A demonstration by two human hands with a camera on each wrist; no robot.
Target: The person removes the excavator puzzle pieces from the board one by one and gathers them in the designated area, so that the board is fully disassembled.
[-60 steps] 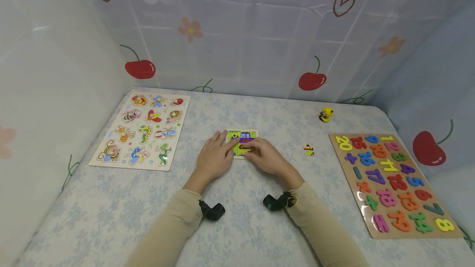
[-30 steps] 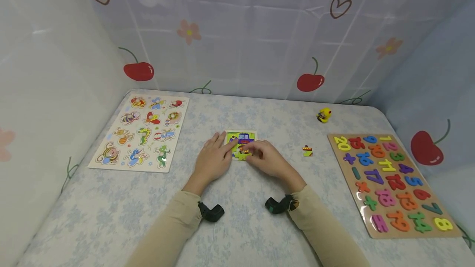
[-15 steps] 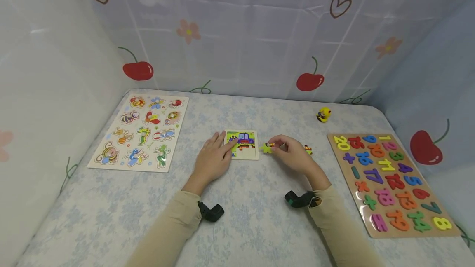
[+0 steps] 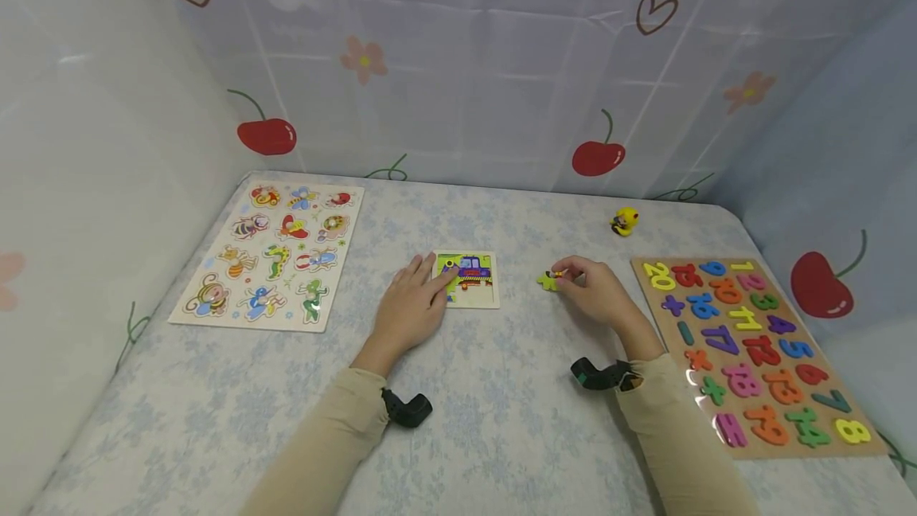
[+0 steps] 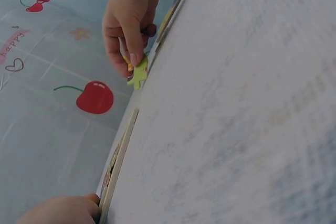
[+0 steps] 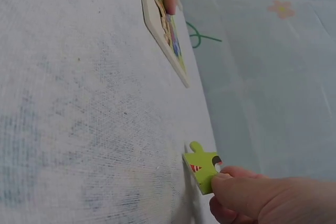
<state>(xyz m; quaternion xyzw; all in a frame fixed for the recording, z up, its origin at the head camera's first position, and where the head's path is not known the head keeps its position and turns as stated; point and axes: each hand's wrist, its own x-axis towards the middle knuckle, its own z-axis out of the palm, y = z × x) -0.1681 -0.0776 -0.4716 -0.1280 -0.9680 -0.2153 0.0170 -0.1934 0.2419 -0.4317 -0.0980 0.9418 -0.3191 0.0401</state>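
Note:
My left hand rests on the left side of a small framed jigsaw puzzle, its fingers straight and its thumb across the purple tractor picture. The lower part of the picture shows a pale gap. To the right, my right hand pinches a green jigsaw piece between thumb and fingers. In the right wrist view the jigsaw piece is held tilted close over the cloth, showing a round knob and red and dark marks. A second loose piece is hidden behind my right hand in the head view.
A white insect puzzle board lies on the left of the table. At the right is a wooden number board with coloured numerals. A small yellow toy figure stands near the back edge, before the patterned curtain.
My right hand has lifted the green jigsaw piece out of the puzzle frame and carried it to the right, covering the other loose piece. My left hand has stayed on the puzzle.

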